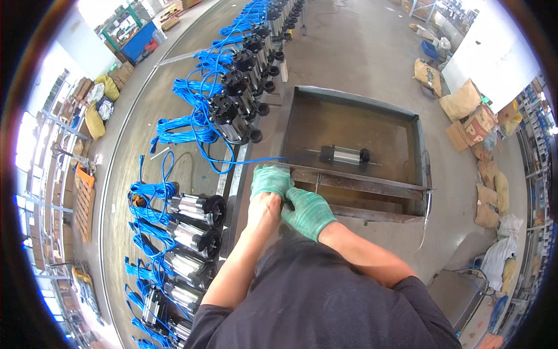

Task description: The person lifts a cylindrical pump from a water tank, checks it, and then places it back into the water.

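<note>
Both my hands wear green knit gloves and rest on the near rim of a rusty metal water tank point(360, 183). My left hand point(269, 180) curls over the rim's left corner, where a blue cable point(256, 160) runs in. My right hand point(308, 212) lies just beside and below it, touching it. Whether the fingers pinch the cable I cannot tell. A silver and black pump point(344, 155) lies on its side in the tank's brown water, apart from both hands.
A row of silver pumps with coiled blue cables point(192, 218) lines a rail on my left, and more stand further up point(238, 99). Sacks and cardboard boxes point(471, 116) lie on the concrete floor at right. Pallets and shelving edge the far left.
</note>
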